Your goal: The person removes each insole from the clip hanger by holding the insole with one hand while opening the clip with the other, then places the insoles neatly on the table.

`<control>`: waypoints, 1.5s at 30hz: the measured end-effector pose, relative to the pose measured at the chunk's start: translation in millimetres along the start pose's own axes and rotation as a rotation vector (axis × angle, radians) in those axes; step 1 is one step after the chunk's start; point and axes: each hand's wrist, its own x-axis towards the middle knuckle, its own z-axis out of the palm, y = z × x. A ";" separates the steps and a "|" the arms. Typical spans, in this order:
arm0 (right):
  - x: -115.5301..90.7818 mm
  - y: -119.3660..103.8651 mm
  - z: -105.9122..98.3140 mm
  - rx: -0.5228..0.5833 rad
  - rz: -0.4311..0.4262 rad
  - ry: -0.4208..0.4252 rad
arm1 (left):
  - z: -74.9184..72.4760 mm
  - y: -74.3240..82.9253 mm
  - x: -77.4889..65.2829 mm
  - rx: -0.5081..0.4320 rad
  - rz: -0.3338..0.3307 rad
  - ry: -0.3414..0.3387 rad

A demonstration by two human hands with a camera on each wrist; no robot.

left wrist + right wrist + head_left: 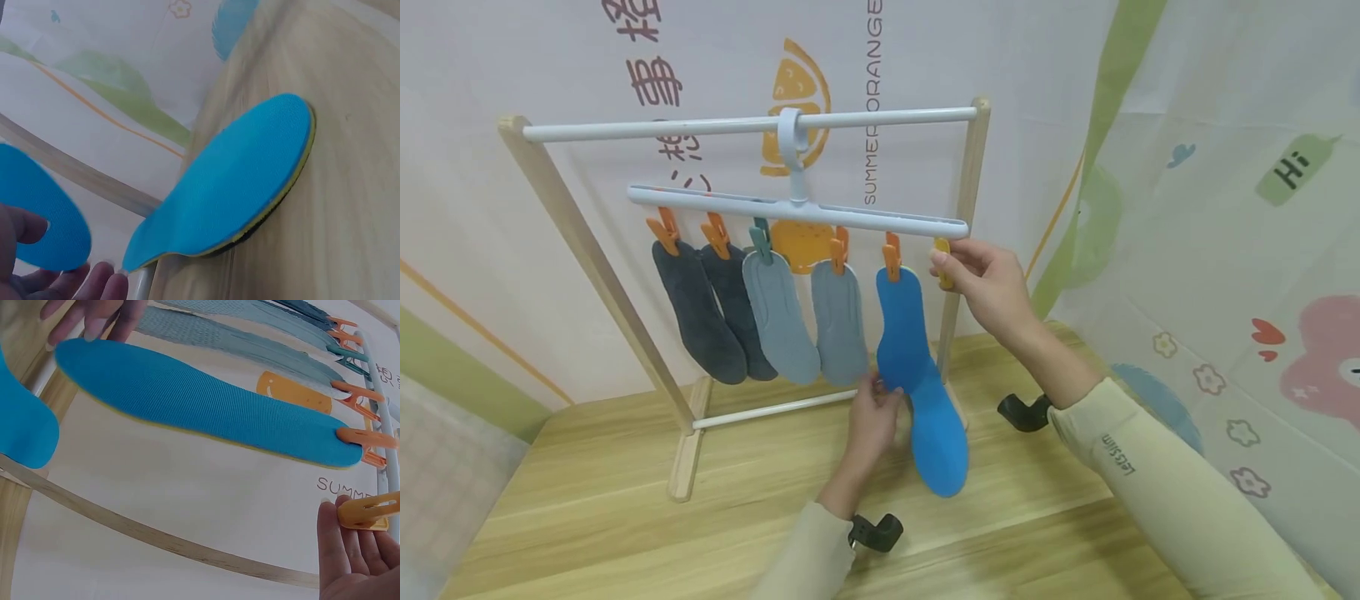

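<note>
My right hand (996,290) pinches the yellow clip (357,514) under the hanger (865,219), my left hand (872,421) seems to pinch the hanging insole (901,325), and the loose insole (942,446) below the hanger should handle light, bendy, best held by its heel.

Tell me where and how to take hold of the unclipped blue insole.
I'd pinch the unclipped blue insole, top and underside, at its waist, coming in low from the left: it narrows there, its left edge seems to lift off the table, and the left grip, touching the hanging blue insole, is on that side.
</note>
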 end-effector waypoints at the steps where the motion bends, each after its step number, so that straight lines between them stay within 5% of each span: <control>1: 0.2 -0.1 0.2 -0.001 -0.001 0.000 | -0.3 0.6 -0.4 -0.004 -0.004 -0.006; 14: 3.5 1.4 5.6 -0.003 -0.006 -0.003 | -7.3 3.7 -8.6 -0.040 0.030 -0.104; 25: 1.8 1.9 9.3 0.048 -0.007 0.015 | -13.9 9.8 -21.2 -0.026 0.073 -0.076; 35: -4.8 -0.1 10.8 0.169 -0.004 0.068 | -15.1 13.7 -25.5 -0.158 0.081 -0.139; 42: -21.8 0.6 9.1 0.245 0.074 0.177 | -14.9 19.6 -29.1 -0.150 0.094 -0.138; 45: -31.8 -2.8 9.4 0.251 0.031 0.290 | -18.4 31.3 -34.2 -0.142 0.084 -0.140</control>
